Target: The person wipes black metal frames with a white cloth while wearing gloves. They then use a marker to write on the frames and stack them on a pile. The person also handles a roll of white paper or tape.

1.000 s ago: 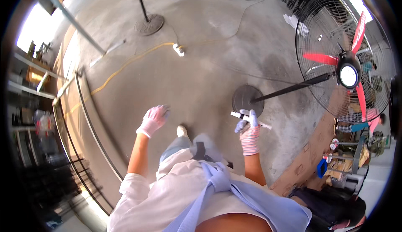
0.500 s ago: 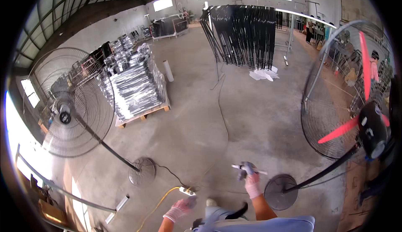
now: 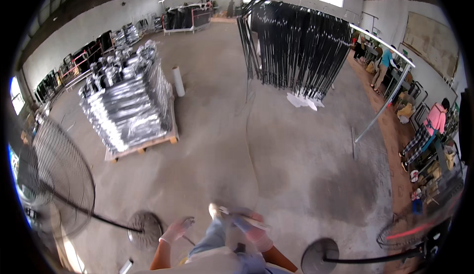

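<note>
My left hand, in a pale glove with grey fingertips, hangs low in front of me beside my left leg. Its fingers look loosely stretched, with nothing visible in them. My right hand, gloved in pinkish white and grey, is closed around a slim white stick-like thing. Motion blurs that thing, so its exact kind is unclear. Both hands are over the concrete floor, and one of my shoes shows between them.
Pedestal fans stand at left and right. A film-wrapped pallet stack is ahead left, beside a white roll. Black strips hang from a metal rack. People work along the right, including one in pink.
My view has shifted forward and the fans have slid toward the lower edges. My right hand, still holding the white stick, has come down and left. The power strip has left plain view.
</note>
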{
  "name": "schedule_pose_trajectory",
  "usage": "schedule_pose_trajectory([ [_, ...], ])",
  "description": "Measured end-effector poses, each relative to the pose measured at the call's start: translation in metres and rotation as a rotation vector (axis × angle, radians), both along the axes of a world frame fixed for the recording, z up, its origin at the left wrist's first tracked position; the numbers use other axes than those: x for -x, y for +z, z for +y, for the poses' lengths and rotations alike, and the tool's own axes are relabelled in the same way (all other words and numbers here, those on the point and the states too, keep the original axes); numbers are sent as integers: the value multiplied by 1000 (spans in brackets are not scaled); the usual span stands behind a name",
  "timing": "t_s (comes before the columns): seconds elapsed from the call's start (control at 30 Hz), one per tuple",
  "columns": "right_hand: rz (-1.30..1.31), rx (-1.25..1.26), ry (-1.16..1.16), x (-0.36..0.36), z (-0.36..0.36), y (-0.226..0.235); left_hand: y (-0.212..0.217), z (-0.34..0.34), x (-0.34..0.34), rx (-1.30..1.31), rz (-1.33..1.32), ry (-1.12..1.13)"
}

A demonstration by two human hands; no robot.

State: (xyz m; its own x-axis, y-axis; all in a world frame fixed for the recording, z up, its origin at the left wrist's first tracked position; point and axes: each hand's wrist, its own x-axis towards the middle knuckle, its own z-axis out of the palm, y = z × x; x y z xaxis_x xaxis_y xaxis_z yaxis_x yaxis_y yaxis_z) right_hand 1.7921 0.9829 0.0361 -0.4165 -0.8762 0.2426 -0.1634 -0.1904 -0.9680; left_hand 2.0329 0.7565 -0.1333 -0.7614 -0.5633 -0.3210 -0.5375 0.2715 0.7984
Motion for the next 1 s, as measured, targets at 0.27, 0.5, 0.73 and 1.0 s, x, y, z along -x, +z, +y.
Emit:
schedule_pose_trajectory([
  [0.27, -358, -50, -317, 142, -232, 30, 203, -171, 238, 58, 461, -104],
  [0.5, -632, 128, -378, 236, -381, 39, 207, -293, 382, 791, 486, -510],
  [0.73, -866, 222, -474, 387, -522, 29, 220, -421, 552, 1046, 287, -590],
  [1.0, -621, -15, -197, 526, -718, 53, 184, -618, 654, 1207, 630, -199],
])
